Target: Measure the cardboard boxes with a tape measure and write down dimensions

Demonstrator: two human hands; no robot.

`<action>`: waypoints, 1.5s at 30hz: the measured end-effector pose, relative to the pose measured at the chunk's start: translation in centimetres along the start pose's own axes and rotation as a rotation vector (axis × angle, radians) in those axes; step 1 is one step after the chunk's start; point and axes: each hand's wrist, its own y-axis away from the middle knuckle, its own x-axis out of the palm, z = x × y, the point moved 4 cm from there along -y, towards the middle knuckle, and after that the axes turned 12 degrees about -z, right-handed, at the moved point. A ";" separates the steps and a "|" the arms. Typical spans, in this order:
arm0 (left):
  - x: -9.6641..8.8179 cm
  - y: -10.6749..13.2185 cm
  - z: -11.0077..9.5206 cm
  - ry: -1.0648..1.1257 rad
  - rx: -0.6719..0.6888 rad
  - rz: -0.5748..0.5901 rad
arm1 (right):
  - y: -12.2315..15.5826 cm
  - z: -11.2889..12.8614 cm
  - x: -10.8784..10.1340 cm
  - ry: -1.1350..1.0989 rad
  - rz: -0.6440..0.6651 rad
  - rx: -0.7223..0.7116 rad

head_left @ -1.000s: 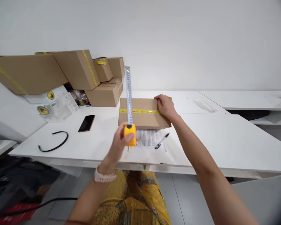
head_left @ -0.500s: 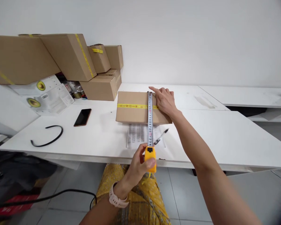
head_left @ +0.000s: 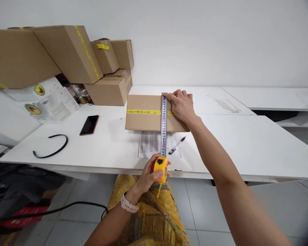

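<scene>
A cardboard box [head_left: 143,121] with yellow printed tape across its top lies on the white table. My left hand [head_left: 150,176] is closed around the yellow case of a tape measure [head_left: 160,168], just beyond the table's front edge. The drawn-out blade [head_left: 164,119] runs straight across the box top, front to back, its numbers facing up. My right hand [head_left: 181,105] rests on the box's far right part, fingers bent, with the index fingertip holding the blade's end at the far edge. The thumb of that hand is hidden. A printed sheet [head_left: 149,147] lies partly under the box.
A pen [head_left: 177,145] lies on the sheet's right side. To the left are a phone [head_left: 89,125] and a black curved band [head_left: 64,145]. Stacked cardboard boxes [head_left: 106,90] and white avocado-printed cartons [head_left: 51,106] stand at the back left. A black cable [head_left: 74,204] hangs below the table.
My right index finger has come down onto the blade's end at the box's far edge. The tape case has turned slightly in my left hand. The view has shifted a little.
</scene>
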 end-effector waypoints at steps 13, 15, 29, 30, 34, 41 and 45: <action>-2.6 2.5 -4.3 0.031 0.225 0.008 | -0.5 -1.5 -0.7 -0.036 0.097 0.077; -4.0 2.5 -6.8 -0.024 0.376 -0.079 | -0.4 -2.8 -0.6 -0.052 0.088 0.116; -3.3 2.4 -4.3 -0.263 0.005 0.096 | 1.1 -0.8 -3.1 -0.462 -0.179 0.365; -3.3 2.7 -4.2 -0.319 -0.024 0.146 | 2.2 -0.2 -3.8 -0.551 -0.159 0.424; -4.4 3.4 -4.3 -0.568 -0.073 0.227 | 7.6 0.0 -6.0 -0.767 -0.130 0.697; -5.1 2.1 -4.6 -0.619 0.106 0.092 | 16.9 5.9 -4.7 -0.846 0.133 0.699; -4.1 0.4 -5.8 -0.703 0.231 0.056 | 18.5 9.0 -2.7 -0.759 0.232 0.423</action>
